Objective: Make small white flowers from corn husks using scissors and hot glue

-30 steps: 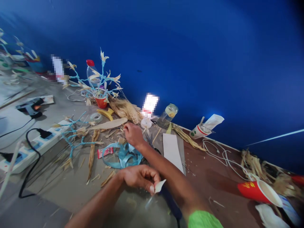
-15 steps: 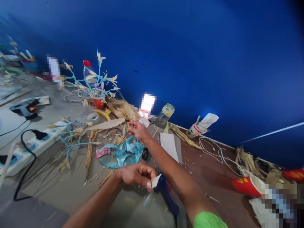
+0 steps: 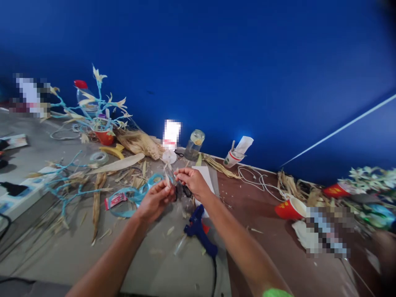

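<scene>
My left hand (image 3: 154,201) and my right hand (image 3: 193,181) meet above the table's middle, fingers pinched. Between them is a small pale husk piece (image 3: 168,180); the left hand grips it, and the right fingertips pinch something thin that I cannot make out. Black scissors (image 3: 183,191) lie just under the hands. A coil of light blue ribbon (image 3: 129,198) lies to the left of my left hand. A blue glue gun (image 3: 199,232) rests on the table below my right forearm.
A red pot with a blue-wrapped husk flower branch (image 3: 102,119) stands at the back left, dried husks (image 3: 140,143) beside it. A jar (image 3: 194,144), paper cups (image 3: 232,158), white cord (image 3: 260,179), a tipped red cup (image 3: 289,208) and a power strip (image 3: 18,196) lie around.
My right hand pulled back from the far pile and my left hand rose with the husk piece; both now meet in the middle. The view swung right.
</scene>
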Demonstrator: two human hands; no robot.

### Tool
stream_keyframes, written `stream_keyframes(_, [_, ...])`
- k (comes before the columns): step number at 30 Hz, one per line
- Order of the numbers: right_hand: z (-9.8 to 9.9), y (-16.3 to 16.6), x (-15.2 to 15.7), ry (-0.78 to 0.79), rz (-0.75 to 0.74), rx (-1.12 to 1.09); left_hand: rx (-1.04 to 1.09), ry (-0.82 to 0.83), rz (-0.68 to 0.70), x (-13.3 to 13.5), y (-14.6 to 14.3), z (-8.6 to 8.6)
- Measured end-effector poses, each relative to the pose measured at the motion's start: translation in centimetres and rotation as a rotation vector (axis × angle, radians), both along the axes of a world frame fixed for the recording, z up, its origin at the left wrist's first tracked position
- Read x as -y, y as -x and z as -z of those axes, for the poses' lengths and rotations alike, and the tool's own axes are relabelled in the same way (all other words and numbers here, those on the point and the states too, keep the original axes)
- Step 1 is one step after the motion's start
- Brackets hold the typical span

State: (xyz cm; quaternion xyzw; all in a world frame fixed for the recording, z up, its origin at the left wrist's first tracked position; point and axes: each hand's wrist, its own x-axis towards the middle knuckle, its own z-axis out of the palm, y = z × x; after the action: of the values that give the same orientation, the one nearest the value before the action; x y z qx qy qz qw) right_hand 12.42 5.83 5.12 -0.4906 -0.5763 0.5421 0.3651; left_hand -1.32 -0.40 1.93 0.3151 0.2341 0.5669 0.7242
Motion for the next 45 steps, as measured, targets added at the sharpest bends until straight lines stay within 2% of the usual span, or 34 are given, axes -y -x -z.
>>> stream_keyframes(2, [0.6,-0.9,0.8,-0.027,0.036,0.039,-0.033,0.044,-0.118,-0.3,0.0,-0.1])
stream_keyframes(4, [1.2,-1.5,1.6,-0.059,0.041,0.07,-0.119,0.051,-0.18,-0.5,-0.1,0.0])
stream_keyframes(9, [2.3,-2.5,3.2,-0.112,-0.017,0.12,-0.483,-0.101,-0.133,-0.5,-0.5,0.6])
stream_keyframes(12, [2.3,-3.2,4.1,-0.166,-0.046,0.203,-0.609,-0.159,-0.112,-0.5,-0.9,0.7])
stream_keyframes(21, [1.8,-4.1,5.8,-0.215,-0.043,0.246,-0.701,-0.179,-0.019,-0.4,-1.2,1.0])
stream_keyframes(33, [2.1,-3.6,5.9,-0.118,-0.09,0.13,-0.751,-0.182,-0.096,-0.5,-1.5,1.2])
stream_keyframes(39, [2.7,-3.5,5.8,-0.062,-0.062,-0.05,-0.808,-0.191,-0.258,-0.3,-1.8,1.3])
stream_keyframes(45, [3.0,-3.3,5.9,-0.098,0.005,0.035,-0.747,-0.205,-0.233,0.0,-1.8,1.3])
